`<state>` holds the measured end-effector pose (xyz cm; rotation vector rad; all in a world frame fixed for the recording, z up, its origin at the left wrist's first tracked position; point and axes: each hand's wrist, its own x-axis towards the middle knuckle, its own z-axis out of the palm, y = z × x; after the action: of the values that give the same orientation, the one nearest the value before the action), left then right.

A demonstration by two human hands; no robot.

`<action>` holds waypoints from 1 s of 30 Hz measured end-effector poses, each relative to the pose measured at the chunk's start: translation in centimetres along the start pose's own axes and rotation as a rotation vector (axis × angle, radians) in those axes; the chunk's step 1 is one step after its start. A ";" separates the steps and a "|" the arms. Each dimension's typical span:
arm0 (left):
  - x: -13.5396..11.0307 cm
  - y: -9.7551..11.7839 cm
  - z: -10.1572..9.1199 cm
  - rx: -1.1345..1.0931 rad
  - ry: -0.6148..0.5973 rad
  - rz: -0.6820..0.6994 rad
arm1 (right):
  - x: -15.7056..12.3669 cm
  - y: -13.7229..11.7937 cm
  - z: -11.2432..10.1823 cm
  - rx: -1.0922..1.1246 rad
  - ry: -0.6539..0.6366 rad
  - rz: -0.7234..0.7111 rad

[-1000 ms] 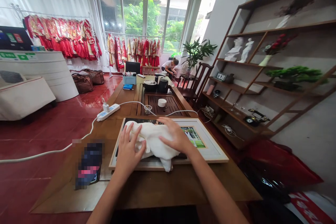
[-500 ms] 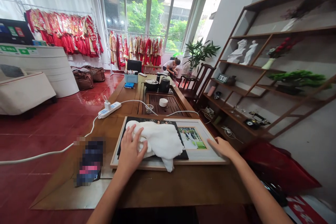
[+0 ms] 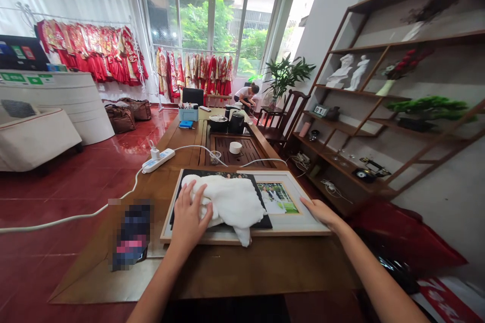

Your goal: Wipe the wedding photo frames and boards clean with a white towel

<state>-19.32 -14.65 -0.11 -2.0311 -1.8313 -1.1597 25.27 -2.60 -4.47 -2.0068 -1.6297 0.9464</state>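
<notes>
A large framed picture (image 3: 291, 219) lies flat on the wooden table (image 3: 246, 267) in front of me. A white cloth (image 3: 231, 202) is bunched on its dark left half. My left hand (image 3: 187, 217) lies on the left part of the cloth, fingers spread and pressing down. My right hand (image 3: 322, 212) rests flat on the frame's right edge, fingers stretched out, holding nothing.
A blurred dark object (image 3: 131, 234) lies at the table's left. A white power strip (image 3: 157, 160) with its cord, a tea tray (image 3: 238, 151) with cups and kettles stand farther back. A shelf (image 3: 379, 111) lines the right wall. A person (image 3: 244, 96) bends far back by the red garments (image 3: 87, 50).
My right hand left the cloth and moved right to the frame's right edge. My left hand stayed on the cloth.
</notes>
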 end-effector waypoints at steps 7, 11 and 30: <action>-0.1 0.2 0.0 0.033 0.015 -0.015 | -0.5 0.4 -0.2 -0.084 0.076 0.015; -0.2 0.1 0.1 0.035 0.016 -0.018 | -0.6 0.4 -0.4 -0.138 0.127 0.015; -0.6 -0.3 0.5 0.019 0.026 -0.043 | -1.2 1.6 -2.2 -0.233 0.211 0.043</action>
<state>-19.36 -14.78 -0.94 -1.9667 -1.8745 -1.1702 27.84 -3.93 -3.67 -2.2173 -1.6469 0.5555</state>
